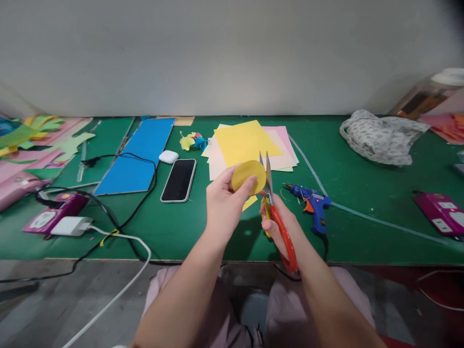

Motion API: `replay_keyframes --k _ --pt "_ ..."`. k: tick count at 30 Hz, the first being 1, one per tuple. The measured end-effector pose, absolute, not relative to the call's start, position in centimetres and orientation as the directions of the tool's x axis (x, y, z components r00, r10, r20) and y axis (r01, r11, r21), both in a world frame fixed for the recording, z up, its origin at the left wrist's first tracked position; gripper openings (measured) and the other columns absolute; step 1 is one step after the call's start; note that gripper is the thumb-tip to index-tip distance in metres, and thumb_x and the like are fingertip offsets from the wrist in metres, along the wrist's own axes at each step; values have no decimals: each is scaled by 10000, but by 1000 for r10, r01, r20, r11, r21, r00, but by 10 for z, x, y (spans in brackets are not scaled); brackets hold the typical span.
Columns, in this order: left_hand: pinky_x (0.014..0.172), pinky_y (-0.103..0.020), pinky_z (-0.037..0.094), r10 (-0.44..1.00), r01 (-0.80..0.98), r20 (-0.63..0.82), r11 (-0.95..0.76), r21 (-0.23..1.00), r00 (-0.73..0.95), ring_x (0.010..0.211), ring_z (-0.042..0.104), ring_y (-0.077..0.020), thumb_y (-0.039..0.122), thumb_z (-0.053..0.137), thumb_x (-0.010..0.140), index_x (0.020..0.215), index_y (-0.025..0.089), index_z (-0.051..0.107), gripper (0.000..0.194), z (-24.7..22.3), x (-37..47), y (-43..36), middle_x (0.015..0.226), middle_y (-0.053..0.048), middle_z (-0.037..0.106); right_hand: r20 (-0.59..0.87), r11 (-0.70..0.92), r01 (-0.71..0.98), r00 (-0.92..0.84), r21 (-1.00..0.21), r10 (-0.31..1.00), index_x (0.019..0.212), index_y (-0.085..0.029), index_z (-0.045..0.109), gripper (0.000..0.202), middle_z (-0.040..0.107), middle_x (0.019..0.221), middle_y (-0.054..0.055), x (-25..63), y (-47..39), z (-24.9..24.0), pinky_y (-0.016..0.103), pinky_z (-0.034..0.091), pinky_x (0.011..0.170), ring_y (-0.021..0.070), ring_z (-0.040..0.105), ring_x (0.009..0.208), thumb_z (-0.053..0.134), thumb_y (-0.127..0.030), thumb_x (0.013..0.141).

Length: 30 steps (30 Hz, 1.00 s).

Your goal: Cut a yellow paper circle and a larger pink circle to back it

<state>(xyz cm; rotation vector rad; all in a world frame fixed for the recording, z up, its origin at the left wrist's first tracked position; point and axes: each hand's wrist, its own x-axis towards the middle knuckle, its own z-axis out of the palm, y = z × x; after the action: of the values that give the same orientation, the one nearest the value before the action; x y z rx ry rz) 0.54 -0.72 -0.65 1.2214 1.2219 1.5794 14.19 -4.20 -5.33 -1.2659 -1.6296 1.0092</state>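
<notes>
My left hand (pixel 226 200) pinches a round yellow paper disc (pixel 248 177) between thumb and fingers, above the green table. My right hand (pixel 281 220) is closed on scissors (pixel 284 237) with red handles. Their blades point away from me, slightly parted, beside the disc's right edge. A yellow paper piece (pixel 250 203) lies under my hands, and another bit of yellow paper shows by my right fingers. Beyond the disc, a yellow sheet (pixel 244 145) tops a stack of pastel papers (pixel 286 145).
Right of my hands lies a blue glue gun (pixel 315 205). To the left are a phone (pixel 179 180), a white case (pixel 168 156), a blue board (pixel 137 157) and cables around a purple power strip (pixel 56 212). A patterned cloth (pixel 379 137) lies at the back right.
</notes>
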Motion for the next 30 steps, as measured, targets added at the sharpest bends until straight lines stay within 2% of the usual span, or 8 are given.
replay_keyframes --k 9,14,19,24,30 --pt "669 -229 559 944 -6 232 -240 971 -233 737 670 -134 314 753 734 949 200 716 247 -6 7 -8 857 -7 729 86 118 307 -118 -944 989 1251 -248 518 852 571 881 42 139 -44 -43 354 482 710 210 586 753 400 -877 688" --pt "687 -243 565 944 4 237 -242 970 -229 753 670 -140 317 741 744 968 193 710 259 -6 5 -7 879 -20 726 102 139 276 -142 -951 985 1242 -240 519 812 545 835 30 141 -42 -46 301 468 608 192 558 706 435 -849 712" --pt "695 -274 592 949 -26 225 -236 971 -219 801 691 -165 292 738 742 1066 221 688 335 -6 4 -6 944 -25 723 101 138 263 -151 -955 983 1232 -247 521 779 519 804 15 142 -42 -48 263 429 519 161 512 633 443 -835 727" --pt "635 -295 609 949 -55 210 -229 972 -236 687 694 -166 264 733 745 1162 244 655 425 -6 5 -7 821 -18 715 80 127 255 -188 -959 979 1220 -240 523 766 512 784 8 144 -42 -47 249 403 492 148 485 602 451 -826 732" --pt "595 -277 603 945 -45 215 -233 971 -246 656 689 -166 274 739 742 1177 253 649 445 -5 4 -6 765 -10 702 53 104 245 -209 -964 977 1222 -235 526 773 495 757 -6 145 -41 -44 240 392 476 135 459 569 458 -826 729"
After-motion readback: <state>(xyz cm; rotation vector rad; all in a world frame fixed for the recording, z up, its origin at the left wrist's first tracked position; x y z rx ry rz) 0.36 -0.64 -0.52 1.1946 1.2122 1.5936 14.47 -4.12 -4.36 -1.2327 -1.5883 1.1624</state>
